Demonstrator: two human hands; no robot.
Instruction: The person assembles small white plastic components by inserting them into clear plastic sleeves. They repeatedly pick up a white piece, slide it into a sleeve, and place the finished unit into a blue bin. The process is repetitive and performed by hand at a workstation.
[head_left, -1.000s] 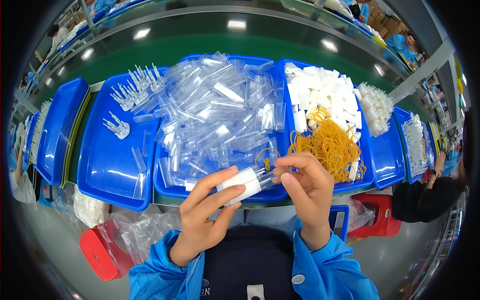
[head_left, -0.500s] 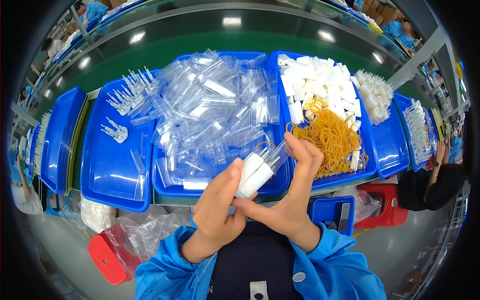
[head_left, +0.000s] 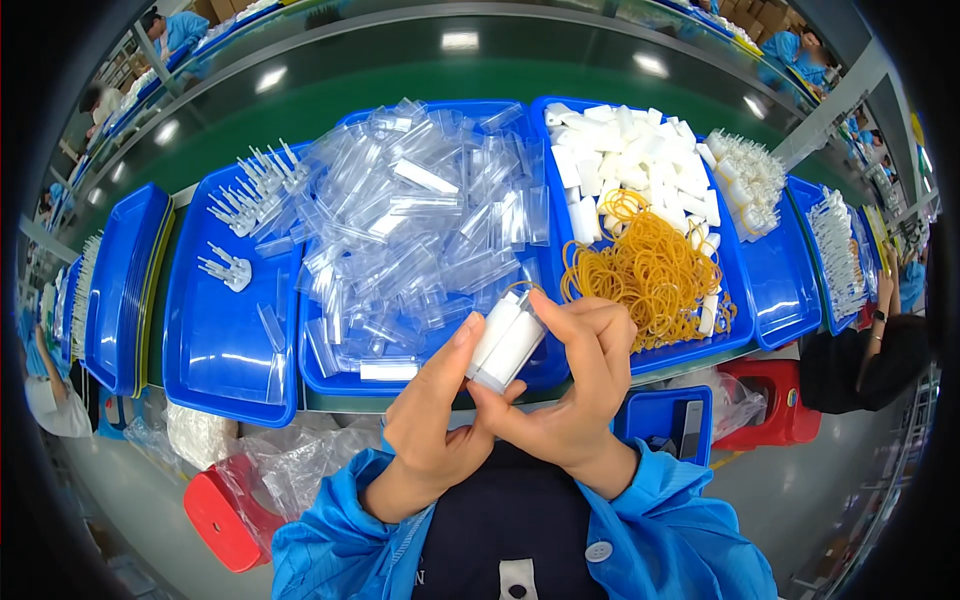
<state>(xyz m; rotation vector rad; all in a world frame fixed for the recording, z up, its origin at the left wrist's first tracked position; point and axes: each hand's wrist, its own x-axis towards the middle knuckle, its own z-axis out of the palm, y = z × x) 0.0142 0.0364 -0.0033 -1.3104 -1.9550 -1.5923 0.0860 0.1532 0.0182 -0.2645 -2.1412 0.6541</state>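
Note:
Both hands meet over the front edge of the blue trays, around a small bundle of white blocks (head_left: 510,340) with a clear plastic piece against it. My left hand (head_left: 432,405) is closed along the bundle's left side. My right hand (head_left: 570,385) pinches it, index finger at the top and thumb at the bottom. A rubber band loop (head_left: 520,287) shows at the bundle's upper end. Beyond lies a heap of clear plastic sleeves (head_left: 400,210) in a tray. To the right, tan rubber bands (head_left: 645,275) and white blocks (head_left: 625,150) share another tray.
White pronged pieces (head_left: 260,185) stand in the left tray (head_left: 225,350). Bundles of white pieces (head_left: 750,175) lie at the right. Red stools (head_left: 225,515) and a small blue bin (head_left: 640,410) sit below. A green conveyor (head_left: 330,80) runs behind; other people work nearby.
The clear plastic piece, sticking out beyond the bundle's upper right, now lies down along the white blocks. My right index finger has come lower, onto the bundle's top.

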